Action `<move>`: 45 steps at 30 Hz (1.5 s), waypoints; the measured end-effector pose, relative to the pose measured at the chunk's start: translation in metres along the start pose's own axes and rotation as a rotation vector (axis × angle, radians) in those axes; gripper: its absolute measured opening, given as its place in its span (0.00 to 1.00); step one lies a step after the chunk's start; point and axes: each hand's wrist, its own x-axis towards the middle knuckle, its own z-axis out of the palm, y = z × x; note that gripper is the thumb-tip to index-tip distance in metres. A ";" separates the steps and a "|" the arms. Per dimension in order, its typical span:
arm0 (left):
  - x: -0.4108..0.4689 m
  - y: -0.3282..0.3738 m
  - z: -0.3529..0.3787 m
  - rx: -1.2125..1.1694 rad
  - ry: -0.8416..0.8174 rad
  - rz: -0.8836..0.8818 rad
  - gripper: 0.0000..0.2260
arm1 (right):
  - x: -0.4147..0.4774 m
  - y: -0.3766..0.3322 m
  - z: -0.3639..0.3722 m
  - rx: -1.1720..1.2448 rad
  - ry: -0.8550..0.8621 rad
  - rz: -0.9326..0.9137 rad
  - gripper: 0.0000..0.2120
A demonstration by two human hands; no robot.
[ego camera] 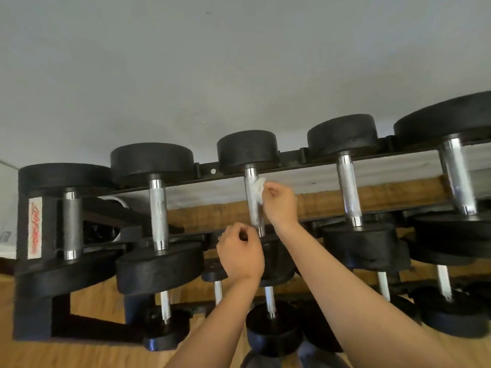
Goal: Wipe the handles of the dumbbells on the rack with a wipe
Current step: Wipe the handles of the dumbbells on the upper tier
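Handle (254, 205), middle dumbbell (248, 150): long axis upright in view, just left of right hand (280, 205) fingers (269, 187), which pinch wipe (259, 188); left hand (240, 253) curled, apparently empty, by lower end.

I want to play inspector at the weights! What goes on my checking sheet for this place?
Surface: a black rack carries dumbbells in an upper and a lower row.
Job's things: a white wipe lies against the middle handle of the upper row; no wipe on the other upper handles.
Clutter: nothing seen.
Grippers: the right hand pinches the wipe against that handle; the left hand is curled near the handle's lower end, with nothing seen in it.
Cables: nothing seen.
Surroundings: a grey wall behind the rack, a wooden floor under it.
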 end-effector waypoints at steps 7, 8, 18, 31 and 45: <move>-0.002 0.000 0.001 -0.035 0.008 -0.008 0.09 | 0.004 0.002 0.006 -0.008 0.048 -0.027 0.11; -0.001 0.000 0.001 -0.040 0.008 -0.009 0.09 | 0.003 0.008 0.005 -0.028 0.021 -0.026 0.10; -0.001 -0.004 0.002 -0.060 -0.003 -0.023 0.09 | 0.009 0.017 0.005 -0.094 -0.005 0.013 0.11; -0.002 -0.002 0.002 -0.039 -0.013 -0.037 0.09 | -0.006 0.005 -0.011 0.107 -0.214 -0.029 0.11; 0.002 -0.001 0.006 -0.008 0.012 -0.030 0.08 | 0.020 -0.010 -0.005 0.255 -0.392 0.328 0.11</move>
